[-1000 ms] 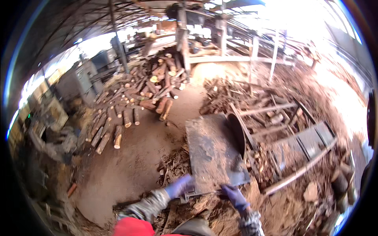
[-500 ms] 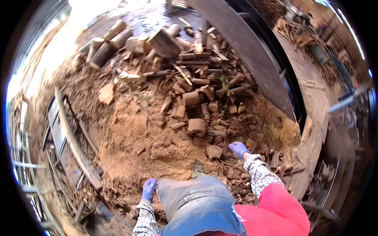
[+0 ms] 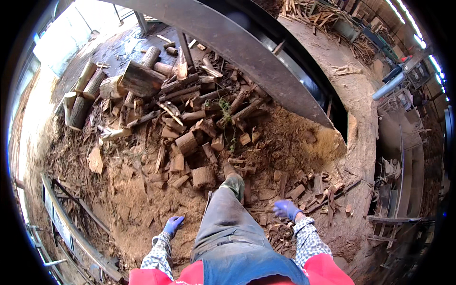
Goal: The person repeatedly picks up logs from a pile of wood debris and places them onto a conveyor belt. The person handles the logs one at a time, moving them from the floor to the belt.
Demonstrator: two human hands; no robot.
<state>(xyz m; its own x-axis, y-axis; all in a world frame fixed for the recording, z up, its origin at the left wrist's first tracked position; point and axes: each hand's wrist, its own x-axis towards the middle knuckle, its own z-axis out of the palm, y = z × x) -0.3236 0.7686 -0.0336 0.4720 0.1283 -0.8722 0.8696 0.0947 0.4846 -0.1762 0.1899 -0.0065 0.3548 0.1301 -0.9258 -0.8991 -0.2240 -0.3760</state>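
My left hand [image 3: 174,224], in a purple-blue glove, hangs over the sawdust-covered ground left of my leg. Its fingers are loosely apart and hold nothing. On the other side my right hand [image 3: 287,209], gloved alike, hovers over scattered wood chunks and chips, its fingers loosely stretched and nothing in them. Between the hands my leg reaches forward, and its boot stands at the near edge of a heap of split firewood [image 3: 190,114]. A short log block [image 3: 204,177] lies just left of that boot. Small wood chunks [image 3: 297,192] are strewn beyond my right hand.
Thick logs [image 3: 140,78] lie at the far left of the heap. A big metal beam [image 3: 228,47] slants across the right side. A curved rail [image 3: 71,223] runs along the left. Machinery and shelving [image 3: 403,166] stand at the right, with a stick pile [image 3: 313,19] behind.
The view has turned and moved forward, so the heap sits farther left. My leg has stepped out toward the wood. Both hands remain beside my body, without any piece in them.
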